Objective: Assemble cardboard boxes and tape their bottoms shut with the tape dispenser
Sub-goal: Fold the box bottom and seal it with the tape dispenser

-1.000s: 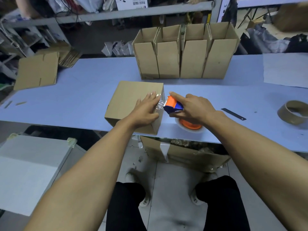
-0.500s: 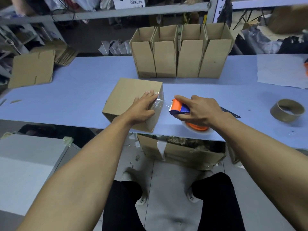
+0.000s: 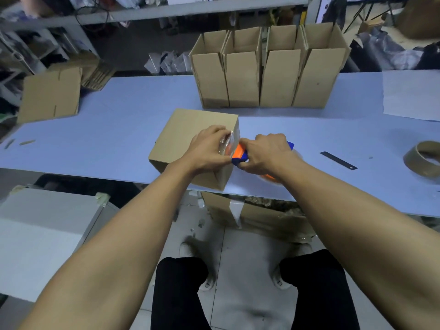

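Observation:
A closed cardboard box (image 3: 188,136) lies bottom up near the front edge of the blue table (image 3: 114,129). My left hand (image 3: 209,148) rests on its right end, fingers pressing clear tape at the top right edge. My right hand (image 3: 266,153) grips the orange and blue tape dispenser (image 3: 239,153), whose head touches the box's right side just below my left fingers. The orange tape roll is mostly hidden under my right wrist.
Several open assembled boxes (image 3: 269,77) stand in a row at the back. A flat box blank (image 3: 51,94) lies far left. An empty tape core (image 3: 422,160) and a dark blade strip (image 3: 338,160) lie at right. A carton (image 3: 257,215) sits under the table.
My right hand has brought the dispenser left, from a gap beside the box up against its right side. My left fingers have curled over the tape at the box edge.

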A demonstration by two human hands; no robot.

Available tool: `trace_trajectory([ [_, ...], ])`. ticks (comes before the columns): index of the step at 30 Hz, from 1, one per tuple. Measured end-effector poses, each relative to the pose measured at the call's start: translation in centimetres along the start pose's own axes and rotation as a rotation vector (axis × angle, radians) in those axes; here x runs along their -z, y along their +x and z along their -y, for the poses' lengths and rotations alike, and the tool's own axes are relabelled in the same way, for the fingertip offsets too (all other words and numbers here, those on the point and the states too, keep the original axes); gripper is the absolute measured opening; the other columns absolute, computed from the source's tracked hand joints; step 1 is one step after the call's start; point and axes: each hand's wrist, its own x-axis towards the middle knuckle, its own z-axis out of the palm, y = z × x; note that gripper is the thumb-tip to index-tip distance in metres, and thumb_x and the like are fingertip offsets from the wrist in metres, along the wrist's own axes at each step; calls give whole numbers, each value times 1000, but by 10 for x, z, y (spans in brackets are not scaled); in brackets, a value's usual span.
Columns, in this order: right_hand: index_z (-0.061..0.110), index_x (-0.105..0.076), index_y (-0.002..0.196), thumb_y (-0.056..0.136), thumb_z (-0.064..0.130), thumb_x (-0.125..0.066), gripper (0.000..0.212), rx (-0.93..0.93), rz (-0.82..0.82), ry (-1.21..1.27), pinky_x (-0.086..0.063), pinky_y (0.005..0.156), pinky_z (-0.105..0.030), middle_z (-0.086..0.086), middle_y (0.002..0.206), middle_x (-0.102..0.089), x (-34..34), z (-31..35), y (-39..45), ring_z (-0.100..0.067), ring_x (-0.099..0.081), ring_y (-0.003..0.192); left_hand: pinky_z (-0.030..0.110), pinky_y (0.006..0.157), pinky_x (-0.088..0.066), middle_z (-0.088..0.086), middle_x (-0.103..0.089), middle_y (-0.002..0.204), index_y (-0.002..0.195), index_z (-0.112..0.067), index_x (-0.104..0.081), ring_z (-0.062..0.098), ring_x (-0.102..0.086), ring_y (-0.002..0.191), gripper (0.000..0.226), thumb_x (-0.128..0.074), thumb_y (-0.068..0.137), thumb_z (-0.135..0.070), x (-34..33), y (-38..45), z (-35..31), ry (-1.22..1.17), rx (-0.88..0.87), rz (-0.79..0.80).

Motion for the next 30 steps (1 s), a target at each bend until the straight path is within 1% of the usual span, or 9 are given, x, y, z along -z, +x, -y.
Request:
trace_trajectory([
  [3, 26, -51, 118, 88, 69, -44, 53, 10, 1, -19, -39, 69, -37, -2, 89, -51, 0, 7, 7, -28, -53, 78, 38, 100, -39, 4, -46, 132, 130, -19, -55, 26, -40, 122, 68, -57, 67, -45, -3, 12, -5, 0, 85, -90],
  [7, 23, -55, 110, 88, 64, -47, 48, 9, 27, -45, -40, 68, -35, -1, 83, -51, 1, 11, 13, -27, -54, 75, 44, 108, -29, 12, -29, 152, 139, -12, -40, 35, -25, 139, 57, -58, 86, -25, -22, 23, -5, 122, 119, -109],
  [12, 24, -60, 105, 85, 61, -50, 44, 0, 152, -39, -46, 73, -35, 0, 74, -47, 8, 19, 23, -27, -56, 78, 51, 117, -12, 11, -7, 164, 146, -13, -29, 30, -4, 151, 69, -59, 84, -14, -25, 23, -8, 79, 159, -52],
  [16, 25, -58, 110, 81, 63, -56, 47, -16, 287, 0, -51, 90, -42, -2, 95, -56, 18, 19, 30, -29, -57, 89, 52, 117, -6, 9, -4, 165, 146, -12, -29, 28, 0, 151, 75, -63, 79, -9, -27, 22, -14, 44, 195, -77],
  [21, 27, -54, 106, 81, 61, -59, 42, 5, 396, -32, -49, 94, -43, 0, 90, -54, 22, 24, 27, -28, -56, 92, 55, 118, -7, 8, -9, 164, 140, -10, -34, 31, -3, 151, 56, -53, 86, -9, -33, 20, -17, 39, 173, -122],
  [23, 26, -47, 103, 85, 58, -59, 38, 48, 390, -116, -48, 95, -44, 0, 86, -49, 20, 32, 25, -27, -53, 91, 54, 118, -8, 7, -10, 164, 141, -12, -34, 30, -4, 151, 52, -46, 91, -10, -33, 20, -15, 50, 155, -125],
  [26, 24, -55, 107, 84, 60, -56, 42, 4, 385, -66, -49, 93, -42, 0, 82, -51, 23, 22, 21, -27, -56, 90, 53, 117, -10, 6, -12, 164, 134, -13, -39, 30, -6, 151, 46, -47, 90, -7, -32, 22, -6, 65, 130, -120],
  [28, 27, -55, 116, 82, 63, -53, 49, -72, 352, 30, -49, 89, -41, -1, 90, -55, 23, 4, 15, -29, -58, 91, 52, 116, -12, 5, -14, 164, 131, -14, -41, 30, -8, 151, 42, -48, 90, -4, -29, 24, 1, 91, 112, -110],
  [30, 29, -49, 125, 84, 64, -49, 54, -143, 228, 79, -45, 83, -39, -5, 99, -54, 18, -14, 5, -32, -56, 92, 51, 116, -14, 4, -15, 164, 134, -15, -39, 30, -9, 150, 46, -51, 91, -6, -24, 25, 6, 113, 86, -84],
])
